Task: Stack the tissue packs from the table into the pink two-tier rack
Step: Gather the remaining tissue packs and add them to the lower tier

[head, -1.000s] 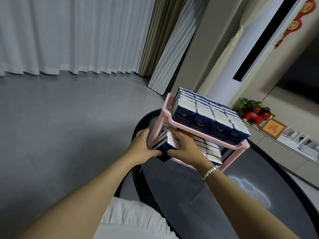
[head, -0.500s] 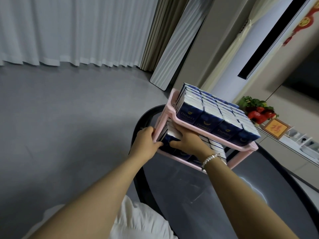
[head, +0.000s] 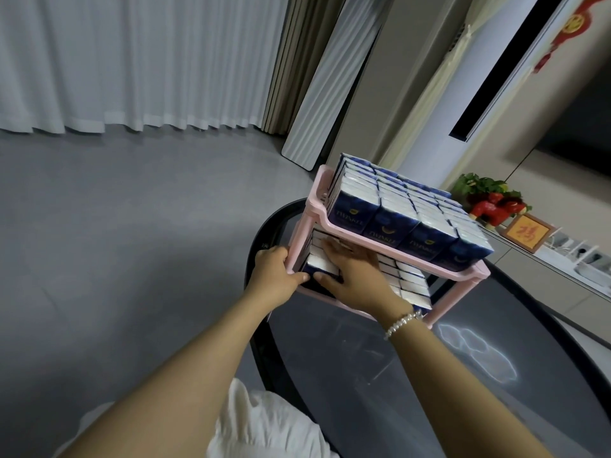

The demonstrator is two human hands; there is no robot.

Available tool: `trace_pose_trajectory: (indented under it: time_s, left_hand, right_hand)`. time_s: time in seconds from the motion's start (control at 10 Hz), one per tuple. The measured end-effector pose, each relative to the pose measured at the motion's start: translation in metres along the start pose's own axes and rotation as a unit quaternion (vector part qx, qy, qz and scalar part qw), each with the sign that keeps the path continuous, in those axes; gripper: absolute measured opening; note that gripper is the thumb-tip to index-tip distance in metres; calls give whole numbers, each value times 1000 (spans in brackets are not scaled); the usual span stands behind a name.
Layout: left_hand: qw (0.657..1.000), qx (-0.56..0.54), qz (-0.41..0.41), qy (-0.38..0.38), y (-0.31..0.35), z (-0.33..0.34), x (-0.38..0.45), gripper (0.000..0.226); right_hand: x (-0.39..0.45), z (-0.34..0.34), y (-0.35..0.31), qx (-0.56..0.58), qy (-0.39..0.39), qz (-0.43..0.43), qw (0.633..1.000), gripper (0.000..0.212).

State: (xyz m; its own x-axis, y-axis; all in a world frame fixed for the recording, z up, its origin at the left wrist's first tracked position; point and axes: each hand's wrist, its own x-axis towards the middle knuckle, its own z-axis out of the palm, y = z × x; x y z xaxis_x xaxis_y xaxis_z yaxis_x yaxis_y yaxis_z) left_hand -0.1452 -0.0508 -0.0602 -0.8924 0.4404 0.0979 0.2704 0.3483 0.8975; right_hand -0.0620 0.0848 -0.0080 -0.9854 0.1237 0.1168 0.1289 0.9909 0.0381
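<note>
Both hands at the lower shelf of a pink rack (head: 334, 223) full of tissue packs, on a dark glossy table (head: 380, 375).

The upper shelf carries a tight block of blue and white tissue packs (head: 410, 213), standing upright in rows; the lower shelf holds more packs (head: 408, 285), stacked flat; the left hand (head: 274, 276) sits at the rack's near left corner, fingers curled round the pink corner post, thumb stretched along the bottom of the end pack (head: 322, 264); the right hand (head: 353, 276) lies flat with straight fingers over that same end stack, fingertips reaching in under the upper shelf, thumb low beside the left thumb; a bead bracelet (head: 401, 323) circles the right wrist; a white curtain (head: 132, 61) hangs behind, and a red ornament (head: 492, 209) with green leaves stands on a sideboard to the right.
</note>
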Motion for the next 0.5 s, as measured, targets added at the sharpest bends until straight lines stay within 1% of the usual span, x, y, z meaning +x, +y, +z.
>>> trace_pose_trajectory:
  time_s: [0.1, 0.2, 0.3, 0.4, 0.5]
  left_hand:
    - [999, -15, -27, -6, -2, 1, 0, 39]
    - [999, -14, -35, -6, -1, 1, -1, 41]
    - [999, -28, -24, -8, 5, -1, -6, 38]
    - [999, -37, 6, -2, 15, -7, -15, 37]
    - [999, -25, 34, 18, 22, -12, -31, 40]
  right_hand:
    - [-1, 9, 0, -20, -13, 18, 1000, 70]
    - [1, 7, -3, -16, -25, 24, 999, 67]
    - [-4, 7, -4, -14, 4, 23, 1000, 69]
    - [-13, 7, -6, 23, 50, 41, 998, 69]
    - [-30, 9, -11, 59, 88, 46, 993, 63]
